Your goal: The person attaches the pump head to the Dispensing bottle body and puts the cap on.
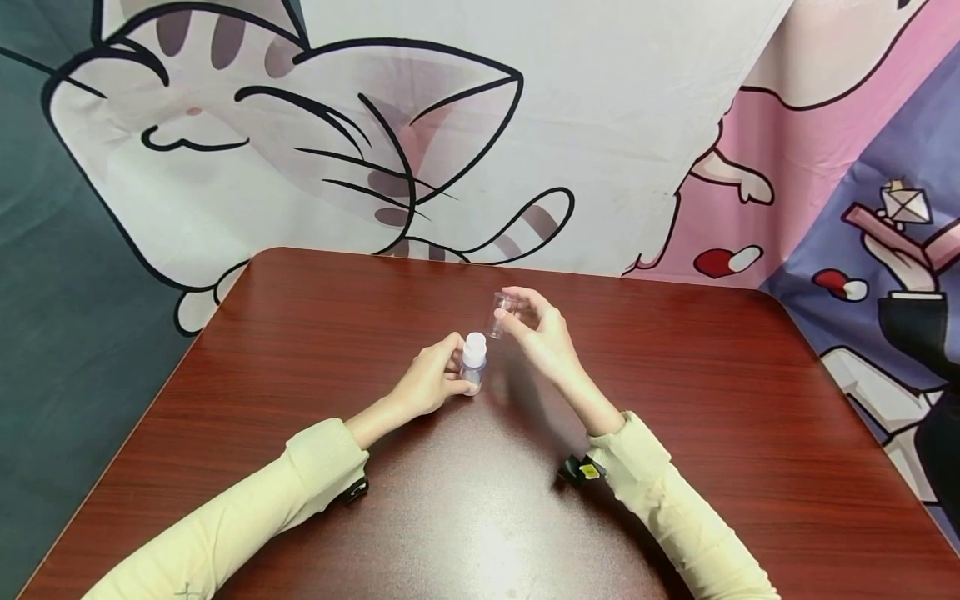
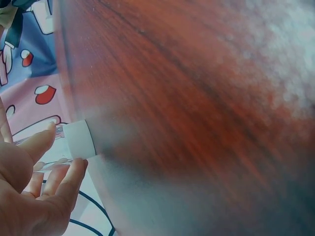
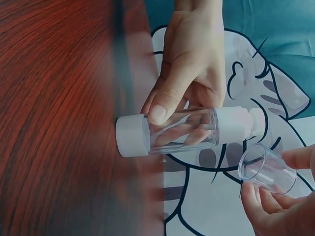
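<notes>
My left hand [image 1: 429,375] grips a small clear pump bottle [image 1: 473,363] around its body, thumb on one side and fingers on the other. The bottle has a white base [image 3: 133,135] and a white pump top [image 3: 236,123]; it stands upright near the middle of the table. Up and to the right of it, my right hand [image 1: 546,337] pinches a clear cap [image 1: 501,317] between thumb and fingers. In the right wrist view the cap's open rim faces the pump top, with a gap between them. The left wrist view shows the base below my left fingers [image 2: 71,184].
A dark red wooden table [image 1: 337,308] spreads under both hands, its far edge close to a printed cloth backdrop [image 1: 615,125] with cartoon figures. A dark shape [image 1: 941,450] stands at the right edge. Bright glare lies on the near table surface.
</notes>
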`<action>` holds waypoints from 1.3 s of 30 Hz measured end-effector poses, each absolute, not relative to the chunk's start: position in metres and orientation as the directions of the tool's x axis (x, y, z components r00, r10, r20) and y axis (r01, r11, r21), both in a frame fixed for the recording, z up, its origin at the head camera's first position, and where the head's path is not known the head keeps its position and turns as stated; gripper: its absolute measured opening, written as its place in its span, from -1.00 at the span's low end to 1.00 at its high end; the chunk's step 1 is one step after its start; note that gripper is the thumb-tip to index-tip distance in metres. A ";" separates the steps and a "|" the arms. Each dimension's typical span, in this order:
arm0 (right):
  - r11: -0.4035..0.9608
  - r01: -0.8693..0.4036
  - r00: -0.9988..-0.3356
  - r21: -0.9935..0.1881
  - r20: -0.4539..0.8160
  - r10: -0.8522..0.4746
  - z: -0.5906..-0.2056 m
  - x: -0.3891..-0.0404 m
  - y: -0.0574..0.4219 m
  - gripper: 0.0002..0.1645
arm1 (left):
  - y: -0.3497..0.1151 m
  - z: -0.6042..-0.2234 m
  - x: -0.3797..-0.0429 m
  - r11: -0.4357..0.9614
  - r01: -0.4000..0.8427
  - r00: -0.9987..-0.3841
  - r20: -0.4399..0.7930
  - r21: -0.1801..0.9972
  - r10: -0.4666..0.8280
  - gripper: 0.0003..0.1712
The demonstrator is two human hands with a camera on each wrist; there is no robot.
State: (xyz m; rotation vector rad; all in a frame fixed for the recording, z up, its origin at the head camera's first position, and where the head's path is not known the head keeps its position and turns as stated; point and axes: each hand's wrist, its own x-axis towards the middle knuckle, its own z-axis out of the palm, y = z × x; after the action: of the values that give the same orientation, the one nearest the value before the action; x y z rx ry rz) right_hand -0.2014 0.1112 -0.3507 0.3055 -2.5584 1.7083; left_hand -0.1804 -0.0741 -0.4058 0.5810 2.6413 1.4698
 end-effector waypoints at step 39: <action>0.279 -0.377 -0.918 -0.883 0.318 -0.237 -0.353 -0.189 0.098 -0.55 | -0.073 -0.407 -0.181 0.456 0.308 -0.920 0.139 0.835 0.366 -0.55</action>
State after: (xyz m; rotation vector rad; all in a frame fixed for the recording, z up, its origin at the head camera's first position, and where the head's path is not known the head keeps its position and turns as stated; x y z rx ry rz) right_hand -0.1888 0.0984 -0.3529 0.5822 -2.4105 1.7198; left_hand -0.1815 -0.0734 -0.4073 0.6089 2.6286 1.4878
